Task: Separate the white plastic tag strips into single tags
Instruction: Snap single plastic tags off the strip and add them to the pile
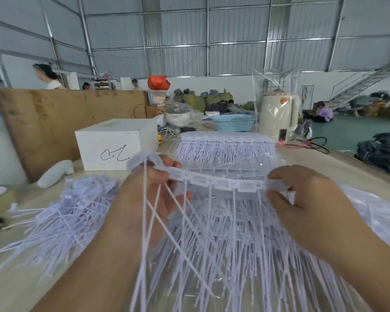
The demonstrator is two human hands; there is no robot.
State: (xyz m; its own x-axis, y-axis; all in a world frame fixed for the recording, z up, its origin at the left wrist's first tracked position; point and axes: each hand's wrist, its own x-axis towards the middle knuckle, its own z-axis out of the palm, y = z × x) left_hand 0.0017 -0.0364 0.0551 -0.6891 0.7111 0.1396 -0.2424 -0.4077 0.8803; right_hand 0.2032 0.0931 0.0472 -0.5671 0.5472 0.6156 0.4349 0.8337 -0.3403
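The tag strip [214,180] runs crosswise between both hands: left hand [149,192] grips its bunched left end, right hand [302,199] pinches its right end.

White box [116,144] on the table [20,287], toward its far left side, a black scrawl on its near face. Brown board [54,118] standing on edge behind the box, along the table's far left edge. Blue perforated basket [233,122] near the far edge. Beside it to the right, a cream jug-shaped appliance [276,115] inside a clear bag. Glass-lidded pot [178,114] left of the basket. Black cable [318,144] at the far right edge. Red bag [158,82] atop a clear tub. Metal stairs [367,79] against the far right wall. Person seated on green floor [323,113].
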